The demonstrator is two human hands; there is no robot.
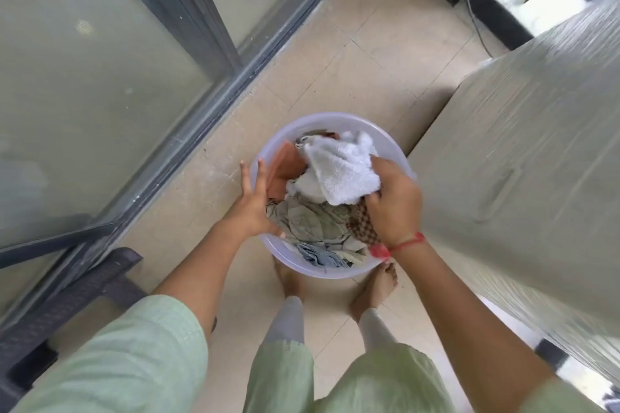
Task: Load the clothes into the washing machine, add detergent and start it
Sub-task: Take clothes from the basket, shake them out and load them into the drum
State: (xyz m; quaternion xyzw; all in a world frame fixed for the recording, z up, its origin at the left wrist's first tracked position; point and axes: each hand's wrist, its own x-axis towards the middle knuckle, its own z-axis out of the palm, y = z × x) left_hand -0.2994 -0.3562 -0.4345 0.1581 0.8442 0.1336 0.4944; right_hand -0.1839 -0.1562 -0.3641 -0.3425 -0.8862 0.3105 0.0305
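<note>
- Clothes are all in the round translucent white plastic basin point(335, 121), which sits on the beige tiled floor point(369, 54) at frame centre, just ahead of the bare feet.
- Right hand point(392, 204) is clamped on the white terry towel point(342, 174) at the top of the pile.
- Left hand point(255, 208) lies on the basin's left rim, fingers straight and spread, not gripping any cloth.
- Under the towel: orange cloth point(285, 168), grey-green crumpled garment point(308, 221), brown checked cloth point(360, 221), light blue cloth point(318, 256).
- Large pale box under a plastic cover point(520, 161) at frame right is likely the washing machine; no drum or open lid visible.
- Progress: very early. Nothing is loaded, no detergent is in view, and the machine isn't started.
- No readable brands, labels or writing.
</note>
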